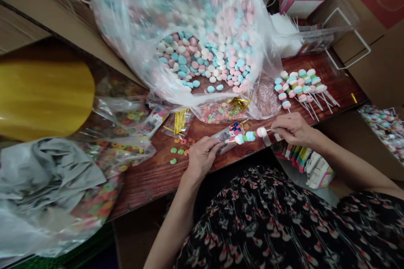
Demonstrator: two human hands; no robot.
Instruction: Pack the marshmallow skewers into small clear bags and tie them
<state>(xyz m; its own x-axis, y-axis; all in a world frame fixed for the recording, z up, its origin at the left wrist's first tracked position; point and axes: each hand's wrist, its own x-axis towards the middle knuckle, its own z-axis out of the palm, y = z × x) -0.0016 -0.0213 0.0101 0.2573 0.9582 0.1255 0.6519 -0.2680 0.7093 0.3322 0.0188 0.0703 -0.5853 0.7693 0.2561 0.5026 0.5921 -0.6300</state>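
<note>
Black floral top (268, 218) | left hand (202, 157) clamped on printed bag (222, 136) | right hand (293, 128) clamped on candy skewer (251, 135) | both apart, above wooden bench (151, 185)

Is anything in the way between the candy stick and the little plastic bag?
No, nothing I can see is in the way. The candy stick, pinched by the right hand, reaches right up to the printed bag held in the left hand.

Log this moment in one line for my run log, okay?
left hand: printed plastic bag | right hand: candy skewer | nearby: candy skewers, big candy bag
</note>
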